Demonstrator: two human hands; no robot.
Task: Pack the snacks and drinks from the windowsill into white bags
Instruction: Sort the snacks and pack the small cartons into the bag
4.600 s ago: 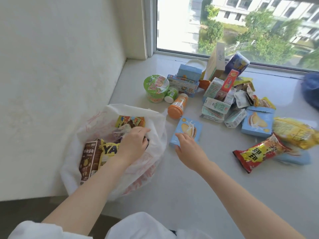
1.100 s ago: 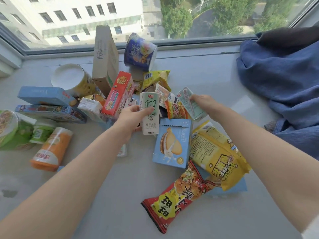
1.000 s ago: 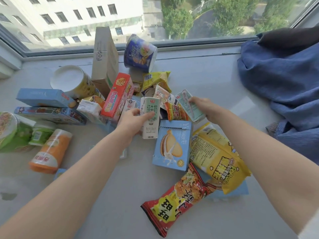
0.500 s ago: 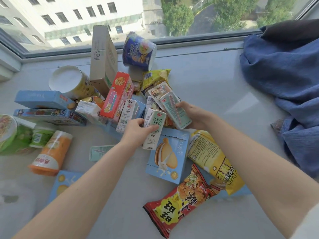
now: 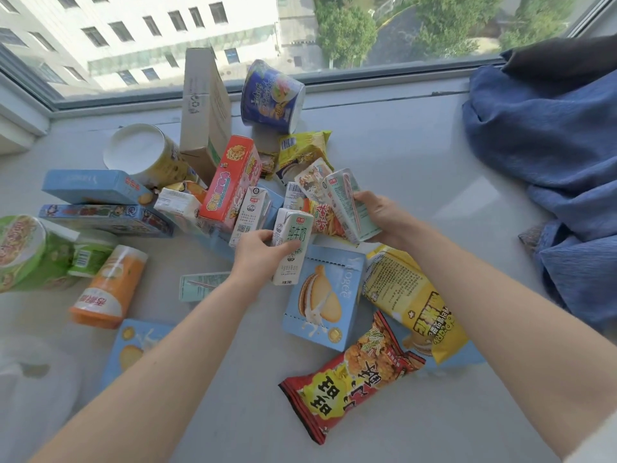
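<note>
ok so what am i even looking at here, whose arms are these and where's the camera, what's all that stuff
No machine here: a person wears one camera on the head, looking down at their own bare arms. The left hand grips a white and green milk carton; the right hand grips a pale green carton. Both are over a pile of snacks and drinks on a windowsill: a red snack bag, a yellow bag, a blue biscuit box, an orange bottle. A blue cloth lies to the right.

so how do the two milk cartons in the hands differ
The left hand grips a carton standing nearly upright, green print on its front facing the camera. The right hand holds its carton tilted, back panel showing with a straw attached. Both are small white-and-green cartons lifted above the pile.
</note>
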